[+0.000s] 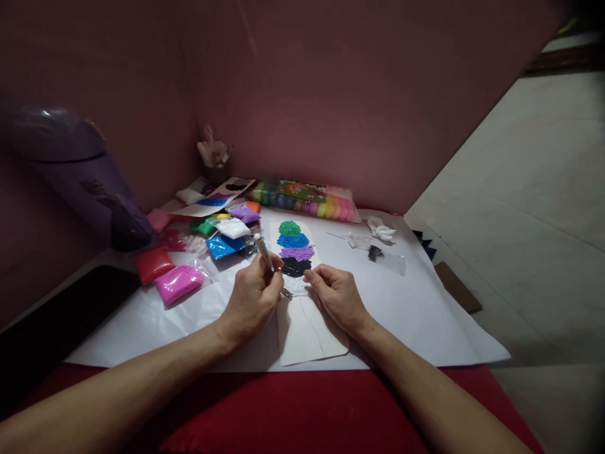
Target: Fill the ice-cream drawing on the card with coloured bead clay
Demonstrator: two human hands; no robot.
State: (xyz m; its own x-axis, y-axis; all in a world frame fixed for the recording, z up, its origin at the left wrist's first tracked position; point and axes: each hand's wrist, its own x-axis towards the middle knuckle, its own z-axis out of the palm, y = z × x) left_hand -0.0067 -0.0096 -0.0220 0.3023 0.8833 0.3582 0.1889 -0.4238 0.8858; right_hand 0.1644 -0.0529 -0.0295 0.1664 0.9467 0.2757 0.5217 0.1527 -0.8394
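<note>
My left hand (255, 287) is closed around a slim fork-tipped tool (265, 251) with a patterned handle and a white knob on top. Its metal tip points down at the white band of clay on a pale card (307, 337). The card carries stacked textured clay patches: green (289, 228), blue (293, 241), purple (297, 253) and black (296, 267), with white below. My right hand (338, 293) is at the card's right side, thumb and forefinger pinched beside the black and white patches. Whatever those fingers hold is too small to make out. A thin pencil line curves down the lower card.
Several clay packets (179, 284) lie to the left, near a painted card (220, 198). A long pack of coloured clay (302, 200) lies at the back. White clay (380, 229) and an opened packet with black clay (375, 253) are on the right. A purple cylinder (89, 183) stands left.
</note>
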